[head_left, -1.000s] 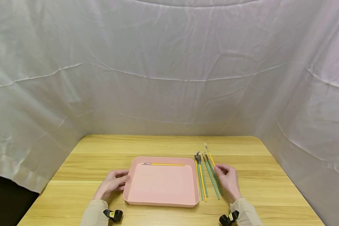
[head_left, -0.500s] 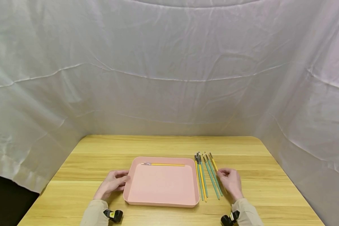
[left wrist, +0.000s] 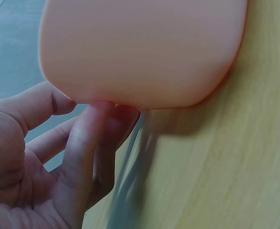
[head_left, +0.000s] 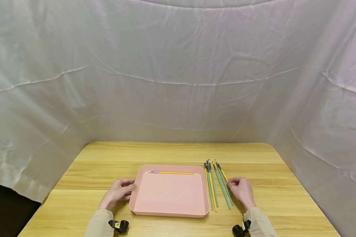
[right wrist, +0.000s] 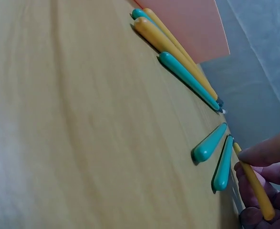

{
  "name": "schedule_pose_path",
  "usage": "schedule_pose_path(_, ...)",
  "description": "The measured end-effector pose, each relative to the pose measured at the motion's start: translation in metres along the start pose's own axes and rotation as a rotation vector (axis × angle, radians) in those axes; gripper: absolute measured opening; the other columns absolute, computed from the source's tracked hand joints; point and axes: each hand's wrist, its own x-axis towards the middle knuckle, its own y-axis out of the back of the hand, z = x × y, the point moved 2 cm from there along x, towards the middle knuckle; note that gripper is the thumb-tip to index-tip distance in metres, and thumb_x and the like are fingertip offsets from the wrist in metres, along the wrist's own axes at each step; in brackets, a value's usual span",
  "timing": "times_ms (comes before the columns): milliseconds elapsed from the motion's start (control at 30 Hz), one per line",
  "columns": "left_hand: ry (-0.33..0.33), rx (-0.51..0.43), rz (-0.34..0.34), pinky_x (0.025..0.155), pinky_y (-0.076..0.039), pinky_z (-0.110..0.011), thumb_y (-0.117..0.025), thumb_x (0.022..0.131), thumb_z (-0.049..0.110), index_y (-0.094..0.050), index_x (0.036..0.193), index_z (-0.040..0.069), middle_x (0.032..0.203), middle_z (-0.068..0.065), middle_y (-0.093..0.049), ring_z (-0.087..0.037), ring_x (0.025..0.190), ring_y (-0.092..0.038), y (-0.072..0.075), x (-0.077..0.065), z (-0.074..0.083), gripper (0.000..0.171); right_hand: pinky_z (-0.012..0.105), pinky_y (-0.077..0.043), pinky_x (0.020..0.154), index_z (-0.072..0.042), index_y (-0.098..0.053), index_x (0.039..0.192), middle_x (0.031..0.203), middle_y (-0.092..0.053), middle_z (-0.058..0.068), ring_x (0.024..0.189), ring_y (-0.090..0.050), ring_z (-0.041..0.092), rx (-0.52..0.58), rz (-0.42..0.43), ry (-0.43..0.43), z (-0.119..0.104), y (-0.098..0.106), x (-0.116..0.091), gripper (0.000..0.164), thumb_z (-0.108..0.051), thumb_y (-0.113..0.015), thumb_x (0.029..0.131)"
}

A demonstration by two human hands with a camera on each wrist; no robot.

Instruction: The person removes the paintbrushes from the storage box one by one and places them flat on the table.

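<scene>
A pink tray lies on the wooden table, with one yellow brush across its far end. To its right lie several teal and yellow brushes in a row. My right hand pinches the outermost yellow brush near its handle end; in the right wrist view that brush passes between thumb and fingers, beside two teal handles. My left hand rests at the tray's left side, and its straight fingers touch the tray's wall.
The table is ringed by white cloth walls at the back and both sides. Bare wood lies beyond the tray and right of the brushes. Black wrist cameras sit on both forearms.
My right hand has drawn the outermost yellow brush back toward me, so its tip now lines up with the other brushes. The left hand and tray have not moved.
</scene>
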Motion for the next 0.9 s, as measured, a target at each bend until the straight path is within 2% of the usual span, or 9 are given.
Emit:
schedule_pose_path(167, 0.0, 0.007, -0.004, 0.064, -0.058, -0.02, -0.063, 0.096, 0.012, -0.047, 0.139, -0.017, 0.106, -0.014, -0.076, -0.006, 0.08, -0.07, 0.0004, 0.0, -0.0004, 0.054, 0.023, -0.042, 0.062, 0.004, -0.077, 0.094, 0.078, -0.072, 0.007, 0.069, -0.056, 0.012, -0.006, -0.001, 0.0, 0.001, -0.0011, 0.0003, 0.018, -0.009, -0.071, 0.083)
schedule_pose_path(667, 0.003, 0.0, -0.011, 0.062, -0.057, -0.019, -0.063, 0.096, 0.012, -0.047, 0.139, -0.016, 0.103, -0.007, -0.075, -0.004, 0.077, -0.069, 0.0013, 0.0006, 0.0001, 0.054, 0.023, -0.042, 0.061, 0.002, -0.078, 0.091, 0.075, -0.072, 0.006, 0.066, -0.056, 0.01, -0.028, 0.007, 0.031, 0.0015, -0.0016, 0.0022, 0.016, -0.01, -0.074, 0.082)
schedule_pose_path(900, 0.011, -0.004, -0.006, 0.063, -0.058, -0.02, -0.063, 0.096, 0.011, -0.047, 0.138, -0.017, 0.101, -0.008, -0.076, -0.005, 0.076, -0.069, 0.0003, 0.0005, 0.0002, 0.053, 0.021, -0.044, 0.064, 0.001, -0.076, 0.1, 0.082, -0.071, 0.006, 0.073, -0.056, 0.01, 0.008, 0.003, 0.03, -0.0084, 0.0007, 0.0012, 0.019, -0.012, -0.072, 0.086)
